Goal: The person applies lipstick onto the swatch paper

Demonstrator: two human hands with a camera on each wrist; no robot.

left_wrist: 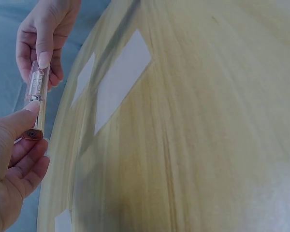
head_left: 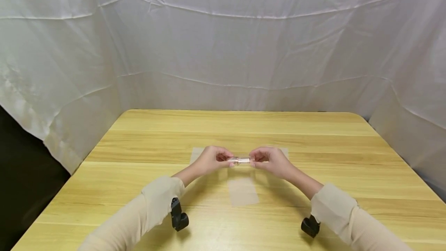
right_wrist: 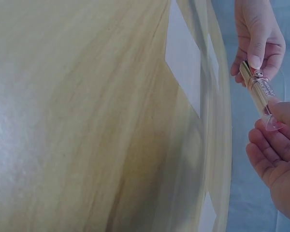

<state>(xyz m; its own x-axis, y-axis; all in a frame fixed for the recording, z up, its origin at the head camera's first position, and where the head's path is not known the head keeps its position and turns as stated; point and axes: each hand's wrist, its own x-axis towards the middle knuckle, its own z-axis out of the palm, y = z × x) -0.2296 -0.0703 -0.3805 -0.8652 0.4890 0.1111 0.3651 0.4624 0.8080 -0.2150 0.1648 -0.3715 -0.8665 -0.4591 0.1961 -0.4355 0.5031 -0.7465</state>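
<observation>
A lipstick (head_left: 242,160) with a clear cap and a gold-coloured base is held level just above the table, between both hands. My left hand (head_left: 211,160) pinches the gold end between thumb and fingers. At the other end, my right hand (head_left: 273,161) grips the clear part the same way. Printed lettering shows through the clear side of the lipstick (left_wrist: 37,86) in the left wrist view. The fingertips cover both ends in part. In the right wrist view the cap looks to be on the lipstick (right_wrist: 261,94).
A pale square sheet (head_left: 242,192) lies on the wooden table (head_left: 139,193) nearer to me. Behind the hands are two more pale sheets, one at the left (head_left: 196,153) and one at the right (head_left: 285,152). White cloth (head_left: 244,49) hangs around the table.
</observation>
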